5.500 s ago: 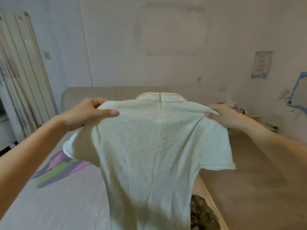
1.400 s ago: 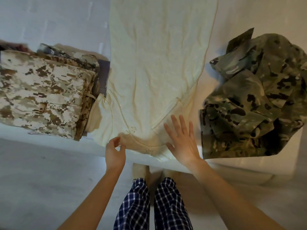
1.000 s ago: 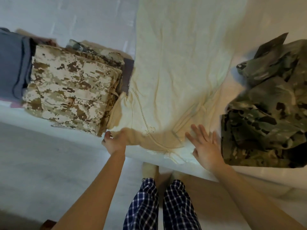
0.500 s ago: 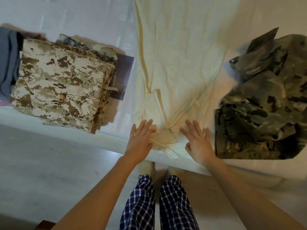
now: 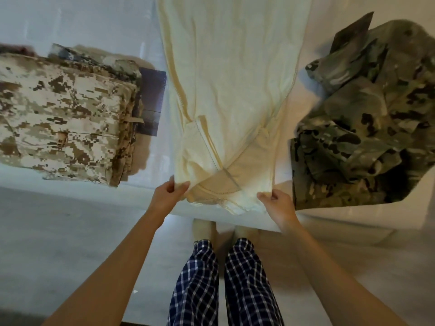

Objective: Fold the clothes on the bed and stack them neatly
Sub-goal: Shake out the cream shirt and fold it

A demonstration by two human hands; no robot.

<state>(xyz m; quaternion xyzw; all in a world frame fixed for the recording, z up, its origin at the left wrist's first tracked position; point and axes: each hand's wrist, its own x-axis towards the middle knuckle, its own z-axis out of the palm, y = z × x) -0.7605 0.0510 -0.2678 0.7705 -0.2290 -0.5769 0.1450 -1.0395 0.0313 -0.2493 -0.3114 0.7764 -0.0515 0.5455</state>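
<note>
Flat half a second ago, your left hand [image 5: 168,196] is now pinching the near-left corner of the cream shirt [image 5: 235,90] | your right hand [image 5: 276,203] is pinching the near-right corner | shirt is lying on the bed [image 5: 70,20], sleeves folded in, between the tan camouflage stack [image 5: 63,118] and the green camouflage heap [image 5: 367,118]

left hand [image 5: 167,195] | right hand [image 5: 277,203] | flat before, now pinching cream garment [image 5: 233,90]
</note>
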